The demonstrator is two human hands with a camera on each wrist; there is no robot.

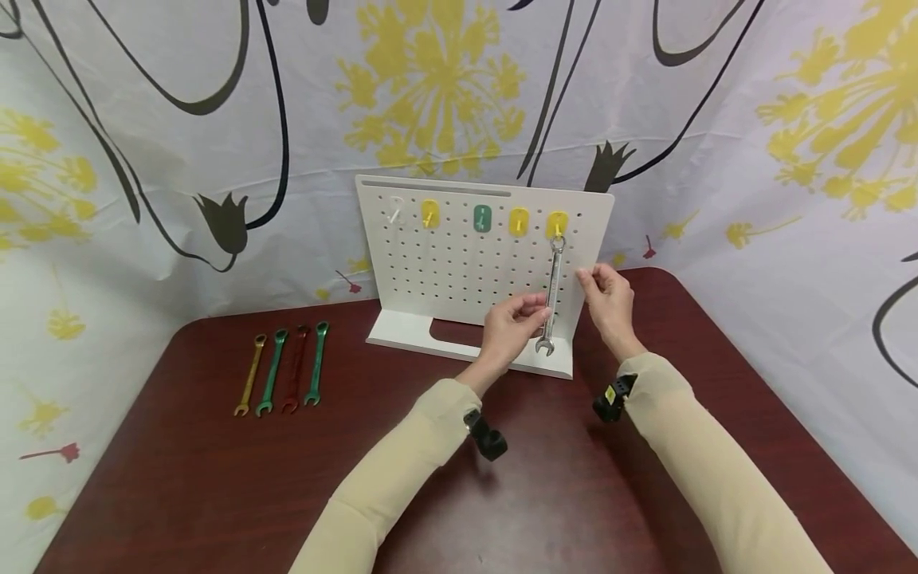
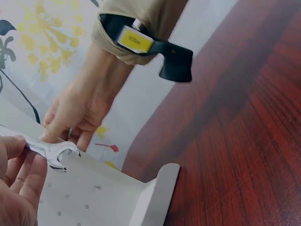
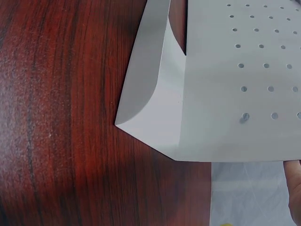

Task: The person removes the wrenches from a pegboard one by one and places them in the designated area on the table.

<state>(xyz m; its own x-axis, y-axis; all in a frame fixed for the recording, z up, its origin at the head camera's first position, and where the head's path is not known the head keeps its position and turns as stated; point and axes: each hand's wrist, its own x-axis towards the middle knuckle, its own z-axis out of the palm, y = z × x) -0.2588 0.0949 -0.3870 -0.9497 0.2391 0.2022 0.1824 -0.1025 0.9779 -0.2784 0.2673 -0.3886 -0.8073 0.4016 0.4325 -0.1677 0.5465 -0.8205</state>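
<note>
A: Head view first. What is seen?
B: A silver wrench (image 1: 553,296) is hung by its ring end on the rightmost yellow hook (image 1: 557,224) of a white pegboard (image 1: 459,263). Its lower shaft is pinched by the left hand (image 1: 511,328). The pegboard's right edge is touched by the right hand (image 1: 608,299), fingers loosely bent, nothing held.

A: Anything else noted?
B: Four coloured wrenches (image 1: 282,370) are laid side by side on the dark red surface (image 1: 215,494), well apart to the left of the pegboard.

A: Left wrist view?
B: The silver wrench's open end (image 2: 55,153) is shown lying against the pegboard (image 2: 94,197), with the left hand (image 2: 18,186) curled on the shaft. The right hand (image 2: 75,115) is seen at the board's edge, fingertips on it.

A: Right wrist view?
B: Only the pegboard's corner and foot (image 3: 197,94) on the surface (image 3: 61,117) are shown; a fingertip is glimpsed at the frame edge. The grip cannot be told here.
</note>
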